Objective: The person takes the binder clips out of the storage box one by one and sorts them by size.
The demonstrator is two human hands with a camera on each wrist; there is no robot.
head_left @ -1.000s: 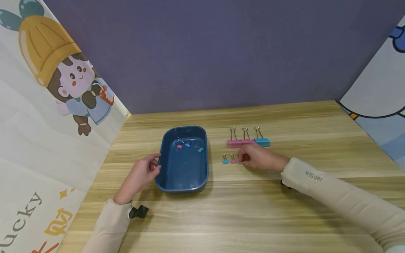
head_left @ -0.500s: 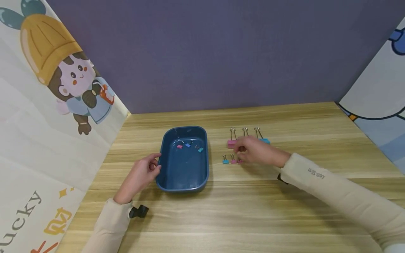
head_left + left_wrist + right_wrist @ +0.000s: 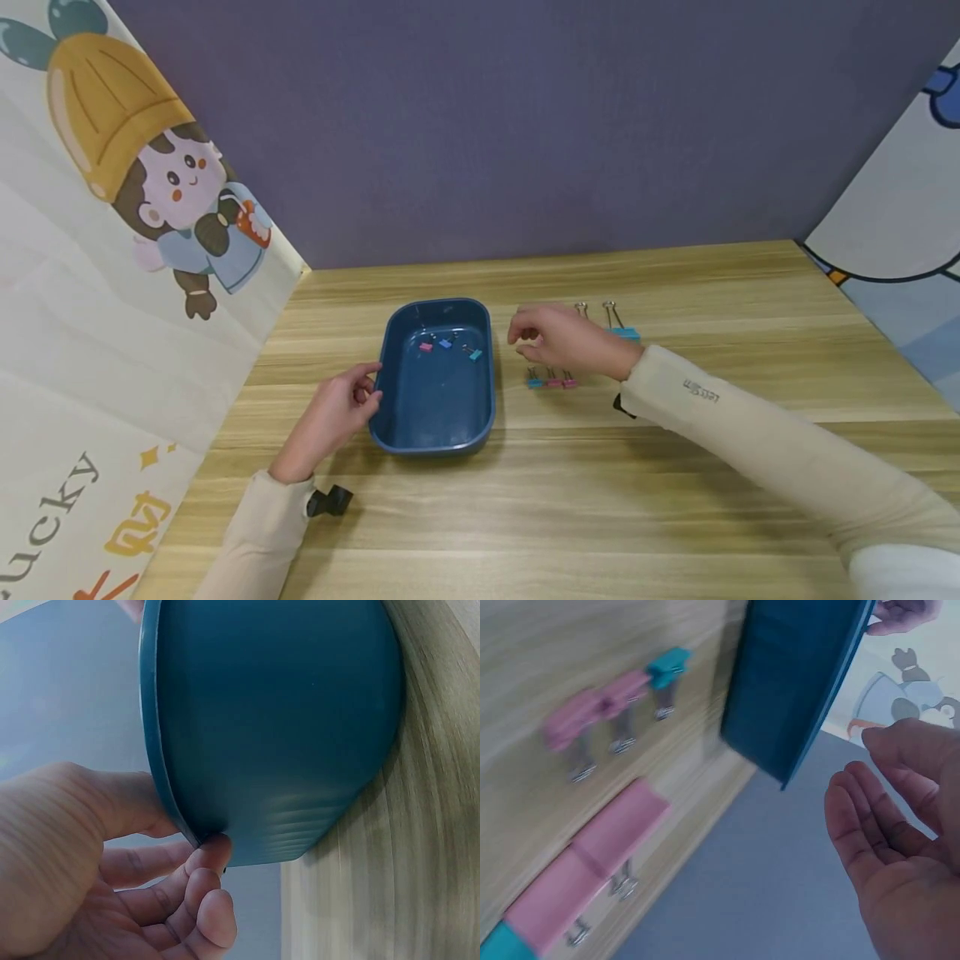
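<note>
Small binder clips [image 3: 553,383] right of the frame's centre: step judged to be an empty-handed reach toward the blue box [image 3: 442,408].

Right hand [image 3: 562,337]: thumb and bent fingers apart, nothing visible between them, above the row of 3 small clips in the frame and partly covering the 3 large clips [image 3: 622,829]. Left hand [image 3: 337,412] pinches the box's left rim; 3 other small clips [image 3: 446,343] lie toward its upper end. Next move probably calls for clearing the right rim and finely pinching 1 clip.
</note>
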